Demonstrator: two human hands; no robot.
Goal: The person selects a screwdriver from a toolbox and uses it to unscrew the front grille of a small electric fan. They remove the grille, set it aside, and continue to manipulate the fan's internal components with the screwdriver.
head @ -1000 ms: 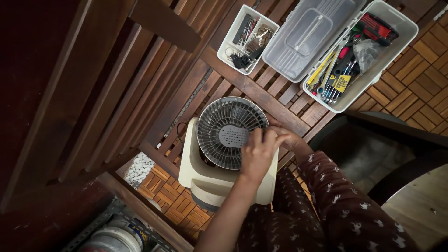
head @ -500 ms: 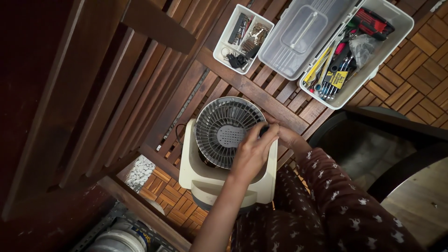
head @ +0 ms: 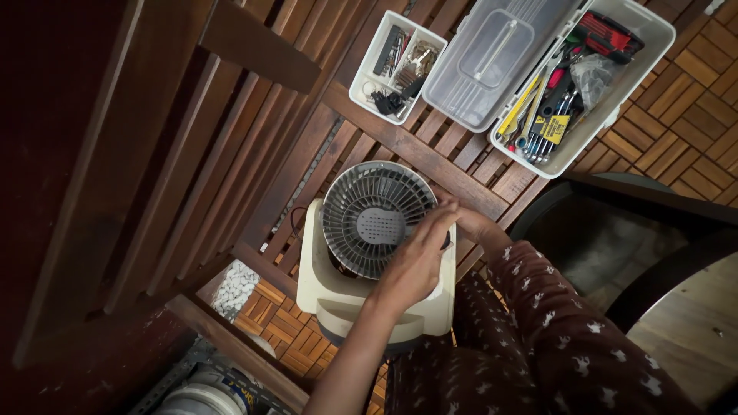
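Observation:
A cream box fan (head: pixel 338 296) lies face up on a slatted wooden table, with its round grey grille (head: pixel 373 219) on top. My left hand (head: pixel 415 257) reaches in on a bare arm from below. Its fingers are curled over the right rim of the grille. My right hand (head: pixel 467 221) comes out of a dark red patterned sleeve. It touches the same right edge of the fan, mostly hidden behind the left hand, so its grip is unclear.
At the far side sits a small white tray (head: pixel 369 92) of screws and bits. Beside it are a clear lid (head: pixel 492 54) and an open white toolbox (head: pixel 638 54) of wrenches and screwdrivers. A dark chair (head: pixel 615 223) stands at the right, and wooden floor tiles lie below.
Both hands stay at the right rim of the grille. The left fingers have crept slightly further along it. The fan has not moved.

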